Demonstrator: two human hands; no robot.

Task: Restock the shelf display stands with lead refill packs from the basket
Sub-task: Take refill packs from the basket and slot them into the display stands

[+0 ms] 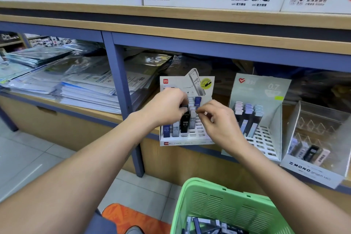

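A wooden shelf with blue-grey metal uprights carries three display stands. At the white cardboard stand, both hands work among upright lead refill packs. The left hand has its fingers curled round the top of a black pack marked HB 0.5. The right hand pinches a small pale item, unidentifiable. Nearest, a green slotted plastic basket holds further packs.

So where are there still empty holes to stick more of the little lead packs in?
The white Deli stand has bare slots at its front right, beside the black HB pack. The grey-green 0.7 stand has empty white grid in front of its pastel packs. It is crowded where the left hand and right hand meet.
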